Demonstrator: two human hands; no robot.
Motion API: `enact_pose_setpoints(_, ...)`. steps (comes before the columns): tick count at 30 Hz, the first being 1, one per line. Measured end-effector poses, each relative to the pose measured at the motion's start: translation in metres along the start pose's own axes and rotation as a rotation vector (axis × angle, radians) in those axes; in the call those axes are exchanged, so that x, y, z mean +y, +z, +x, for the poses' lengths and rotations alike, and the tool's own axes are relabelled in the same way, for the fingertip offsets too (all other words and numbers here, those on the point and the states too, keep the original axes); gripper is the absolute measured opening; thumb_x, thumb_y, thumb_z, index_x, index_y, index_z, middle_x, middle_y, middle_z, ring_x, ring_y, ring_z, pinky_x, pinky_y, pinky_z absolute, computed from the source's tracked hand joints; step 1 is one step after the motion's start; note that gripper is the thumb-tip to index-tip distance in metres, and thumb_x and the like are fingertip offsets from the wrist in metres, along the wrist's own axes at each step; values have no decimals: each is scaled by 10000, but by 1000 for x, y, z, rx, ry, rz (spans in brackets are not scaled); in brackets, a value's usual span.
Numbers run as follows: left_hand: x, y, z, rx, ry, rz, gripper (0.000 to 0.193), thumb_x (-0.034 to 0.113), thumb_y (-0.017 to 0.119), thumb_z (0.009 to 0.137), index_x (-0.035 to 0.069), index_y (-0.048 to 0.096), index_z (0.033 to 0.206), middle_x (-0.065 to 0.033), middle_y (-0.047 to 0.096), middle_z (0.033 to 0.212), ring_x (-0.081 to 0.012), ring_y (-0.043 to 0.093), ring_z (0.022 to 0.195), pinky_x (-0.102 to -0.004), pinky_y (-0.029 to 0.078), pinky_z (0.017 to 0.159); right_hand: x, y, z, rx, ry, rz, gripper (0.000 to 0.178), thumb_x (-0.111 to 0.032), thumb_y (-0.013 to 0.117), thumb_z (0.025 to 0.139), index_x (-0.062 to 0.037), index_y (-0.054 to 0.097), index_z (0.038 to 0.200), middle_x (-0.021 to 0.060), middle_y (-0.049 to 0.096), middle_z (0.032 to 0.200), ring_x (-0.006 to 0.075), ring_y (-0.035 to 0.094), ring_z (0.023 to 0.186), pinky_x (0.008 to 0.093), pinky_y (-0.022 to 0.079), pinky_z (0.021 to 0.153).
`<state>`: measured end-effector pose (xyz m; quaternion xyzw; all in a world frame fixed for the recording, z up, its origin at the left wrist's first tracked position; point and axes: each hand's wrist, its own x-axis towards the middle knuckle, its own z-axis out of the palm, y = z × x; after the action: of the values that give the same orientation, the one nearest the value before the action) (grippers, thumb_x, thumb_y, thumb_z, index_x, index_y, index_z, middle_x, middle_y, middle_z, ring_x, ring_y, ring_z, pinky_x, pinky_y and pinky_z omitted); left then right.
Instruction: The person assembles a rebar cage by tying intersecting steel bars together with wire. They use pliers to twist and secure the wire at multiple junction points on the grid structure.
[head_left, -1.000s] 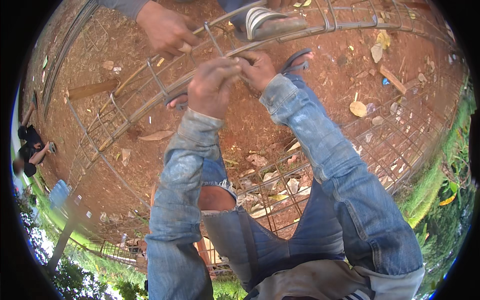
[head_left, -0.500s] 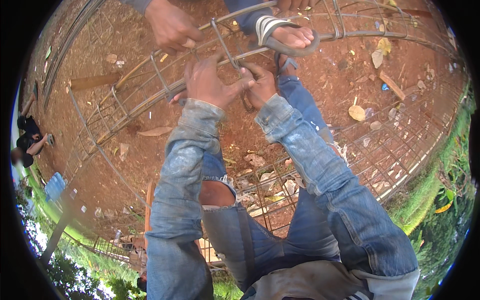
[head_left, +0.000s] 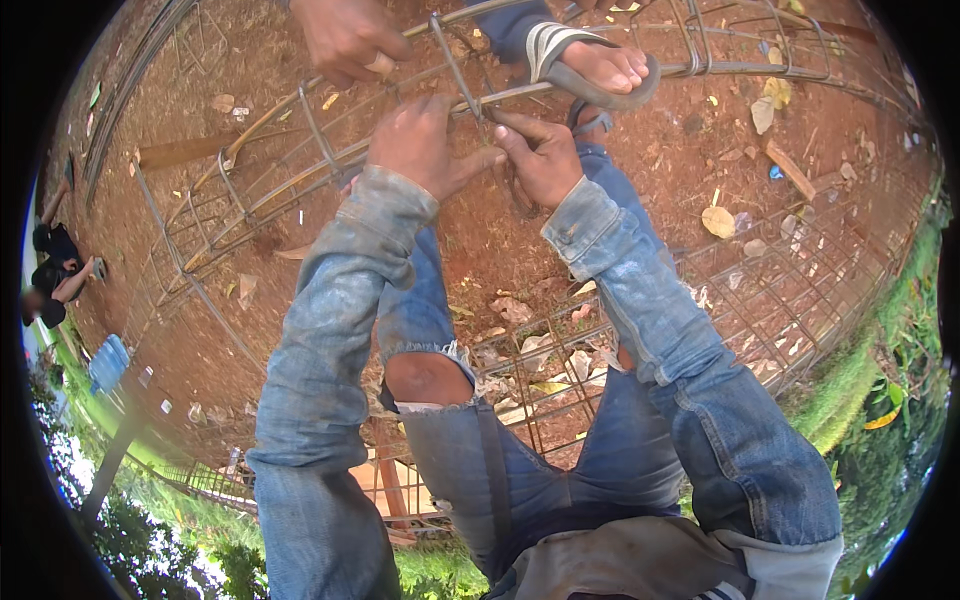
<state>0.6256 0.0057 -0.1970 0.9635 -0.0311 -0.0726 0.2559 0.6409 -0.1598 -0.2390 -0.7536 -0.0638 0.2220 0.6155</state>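
A long cage of steel reinforcing bars [head_left: 300, 160] lies across red earth. My left hand [head_left: 425, 145] and my right hand [head_left: 540, 155] meet on one long bar of it, where a square stirrup [head_left: 455, 65] crosses. Both hands pinch at that joint; the right one seems to hold a thin tool or wire that hangs down below it. Both arms wear blue denim sleeves. A co-worker's hand [head_left: 345, 40] grips the cage just beyond my left hand, and the co-worker's foot in a striped sandal [head_left: 590, 65] rests on the bar beside my right hand.
More rebar cages [head_left: 770, 300] lie on the ground to the right and below my knees. Dry leaves [head_left: 718, 220] and a wood offcut [head_left: 185, 150] are scattered on the soil. Grass borders the right edge. A person [head_left: 55, 280] crouches at the far left.
My hands and the joint have drifted slightly down and right in view, staying together on the bar. The co-worker's hand shifted toward the top edge.
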Motion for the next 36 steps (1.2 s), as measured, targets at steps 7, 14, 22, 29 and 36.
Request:
enact_pose_setpoints(7, 3, 6, 18, -221, -210, 230, 332, 269, 662, 696, 42, 572, 920, -155, 604, 784, -308, 587, 798, -385, 470, 690, -5, -2, -1, -11, 20, -78, 247, -120, 514, 815, -17, 589, 1027, 151, 626, 934, 171, 593, 869, 276, 431, 761)
enact_pose_setpoints(14, -13, 20, 26, -272, -326, -126, 300, 185, 594, 744, 84, 601, 1026, -168, 621, 838, -270, 590, 860, -356, 452, 774, 3, -1, -10, -29, 69, -74, 247, -118, 523, 811, -13, 587, 1026, 162, 623, 933, 174, 592, 868, 275, 427, 764)
enact_pose_setpoints(22, -49, 42, 40, -357, -502, -840, 260, 171, 593, 756, 29, 627, 971, -106, 632, 918, -183, 582, 834, -277, 434, 771, 18, 2, -16, -1, 116, -168, 251, -138, 546, 798, -13, 596, 1010, 170, 629, 887, 169, 601, 812, 276, 434, 726)
enact_pose_setpoints(29, -3, 44, 13, 112, -628, -542, 279, 203, 599, 724, 9, 637, 921, -131, 637, 760, -208, 612, 728, -298, 458, 704, 27, 2, -17, 19, 109, -159, 254, -139, 545, 794, -1, 596, 1000, 181, 625, 887, 189, 608, 833, 276, 440, 736)
enact_pose_setpoints(36, -4, 38, 20, 93, -601, -491, 280, 226, 590, 725, 8, 632, 896, -121, 630, 729, -190, 609, 691, -303, 456, 650, 26, 2, -18, 12, 15, -159, 246, -113, 527, 824, 15, 581, 1028, 11, 573, 659, 41, 471, 582, 218, 404, 532)
